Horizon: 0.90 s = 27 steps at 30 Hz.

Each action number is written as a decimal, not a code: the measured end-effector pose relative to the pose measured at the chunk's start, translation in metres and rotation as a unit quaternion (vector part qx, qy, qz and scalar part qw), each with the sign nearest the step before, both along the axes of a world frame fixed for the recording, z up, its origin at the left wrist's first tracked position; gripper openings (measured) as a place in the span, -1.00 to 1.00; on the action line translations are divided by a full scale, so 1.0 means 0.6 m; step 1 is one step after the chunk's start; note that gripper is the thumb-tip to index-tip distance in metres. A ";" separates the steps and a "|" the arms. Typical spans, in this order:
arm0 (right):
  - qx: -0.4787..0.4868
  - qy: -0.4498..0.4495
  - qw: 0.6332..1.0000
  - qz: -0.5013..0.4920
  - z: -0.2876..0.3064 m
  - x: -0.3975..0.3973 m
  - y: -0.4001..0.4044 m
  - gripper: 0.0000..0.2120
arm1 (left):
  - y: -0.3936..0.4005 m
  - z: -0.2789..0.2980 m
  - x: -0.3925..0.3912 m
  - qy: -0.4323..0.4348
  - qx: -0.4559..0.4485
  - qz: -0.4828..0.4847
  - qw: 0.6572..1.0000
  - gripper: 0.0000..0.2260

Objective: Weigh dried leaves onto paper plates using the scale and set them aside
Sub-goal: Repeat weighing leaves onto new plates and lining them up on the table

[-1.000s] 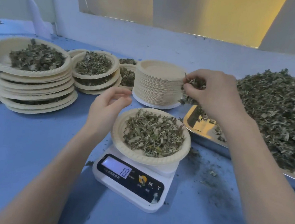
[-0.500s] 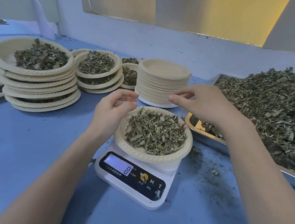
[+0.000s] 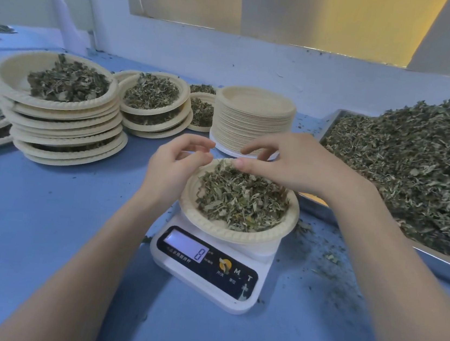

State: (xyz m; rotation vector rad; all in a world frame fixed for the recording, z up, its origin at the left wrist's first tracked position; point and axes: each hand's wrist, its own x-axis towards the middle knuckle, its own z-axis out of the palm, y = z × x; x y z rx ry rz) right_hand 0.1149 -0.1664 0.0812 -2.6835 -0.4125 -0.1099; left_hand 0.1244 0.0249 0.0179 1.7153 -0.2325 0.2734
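On white scale [image 3: 211, 270], resting: paper plate [image 3: 238, 234] of dried leaves [image 3: 242, 201]; display [image 3: 184, 246] reading "8", buttons lettered "M", "T". Hovering at plate's far rim: left hand [image 3: 174, 165] and right hand [image 3: 298, 165], fingers loosely curled, gripping nothing.

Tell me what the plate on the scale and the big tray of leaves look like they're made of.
Plate on the scale: probably molded paper pulp; matte beige, crimped rim. Tray: likely metal, perhaps stainless steel; its bare rim is shiny and reflective.
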 end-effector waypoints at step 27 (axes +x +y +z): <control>-0.017 -0.035 0.998 0.054 -0.009 -0.010 0.031 -0.88 | 0.006 0.000 0.001 -0.001 0.007 0.007 1.000 -0.74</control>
